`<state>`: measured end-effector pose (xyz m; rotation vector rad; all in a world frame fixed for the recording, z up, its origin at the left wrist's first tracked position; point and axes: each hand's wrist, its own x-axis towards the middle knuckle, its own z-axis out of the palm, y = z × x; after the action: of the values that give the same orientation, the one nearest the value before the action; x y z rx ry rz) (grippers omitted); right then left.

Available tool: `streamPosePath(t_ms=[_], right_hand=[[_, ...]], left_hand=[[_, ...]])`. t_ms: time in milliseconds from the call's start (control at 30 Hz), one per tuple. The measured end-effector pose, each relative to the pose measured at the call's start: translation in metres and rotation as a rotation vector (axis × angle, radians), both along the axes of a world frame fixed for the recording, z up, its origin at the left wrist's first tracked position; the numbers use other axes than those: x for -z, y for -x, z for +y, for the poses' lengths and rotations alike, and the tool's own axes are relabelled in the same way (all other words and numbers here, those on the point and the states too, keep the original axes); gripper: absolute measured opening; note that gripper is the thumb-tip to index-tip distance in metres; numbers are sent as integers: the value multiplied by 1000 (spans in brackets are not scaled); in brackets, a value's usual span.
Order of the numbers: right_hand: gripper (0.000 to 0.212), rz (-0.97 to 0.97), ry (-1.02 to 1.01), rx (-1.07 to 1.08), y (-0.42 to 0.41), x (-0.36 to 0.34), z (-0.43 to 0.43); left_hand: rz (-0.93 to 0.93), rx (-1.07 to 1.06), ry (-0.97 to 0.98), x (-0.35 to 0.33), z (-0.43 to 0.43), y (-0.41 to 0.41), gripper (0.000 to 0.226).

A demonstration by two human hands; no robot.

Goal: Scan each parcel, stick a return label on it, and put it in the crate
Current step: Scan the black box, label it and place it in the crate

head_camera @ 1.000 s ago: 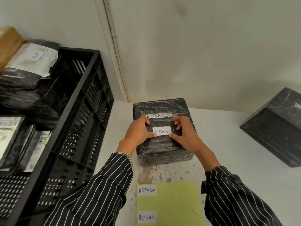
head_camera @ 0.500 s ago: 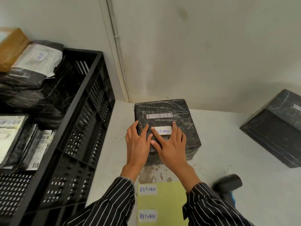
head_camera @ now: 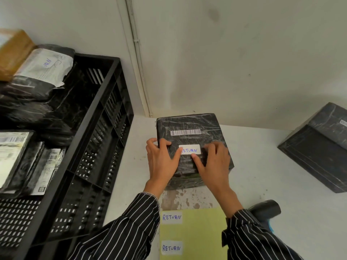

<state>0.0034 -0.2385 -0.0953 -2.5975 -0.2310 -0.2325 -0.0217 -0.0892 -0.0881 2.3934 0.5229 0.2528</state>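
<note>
A black plastic-wrapped parcel (head_camera: pixel 189 124) lies on the white table against the wall, with a barcode strip (head_camera: pixel 185 132) on top. A white RETURN label (head_camera: pixel 190 149) is stuck below the barcode. My left hand (head_camera: pixel 161 162) rests flat on the parcel's left side, thumb touching the label's left end. My right hand (head_camera: pixel 213 164) lies flat on the right side, thumb just under the label. The black crate (head_camera: pixel 105 128) stands to the left and holds several wrapped parcels.
A yellow sheet (head_camera: pixel 202 233) with two RETURN labels lies at the near edge. A black handheld scanner (head_camera: pixel 266 209) sits behind my right sleeve. Another black parcel (head_camera: pixel 319 152) lies at the right. A brown box (head_camera: pixel 13 51) tops the crate's pile.
My hands went from pinching the label's ends to lying flat on the parcel, and have now spread apart to either side of the label. The view shifted slightly.
</note>
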Motion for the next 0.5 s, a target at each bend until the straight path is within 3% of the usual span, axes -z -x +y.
streamPosePath(t_ms=[100, 167, 333, 500], right_hand=[[86, 81, 103, 117, -12, -1, 10], [101, 205, 130, 187, -21, 0, 12], [89, 239, 3, 270, -39, 1, 4], [94, 377, -182, 113, -46, -3, -21]], left_hand=[[87, -45, 35, 1, -7, -9, 83], [149, -78, 98, 3, -10, -11, 100], [173, -79, 284, 3, -8, -15, 102], [177, 26, 486, 5, 7, -11, 115]])
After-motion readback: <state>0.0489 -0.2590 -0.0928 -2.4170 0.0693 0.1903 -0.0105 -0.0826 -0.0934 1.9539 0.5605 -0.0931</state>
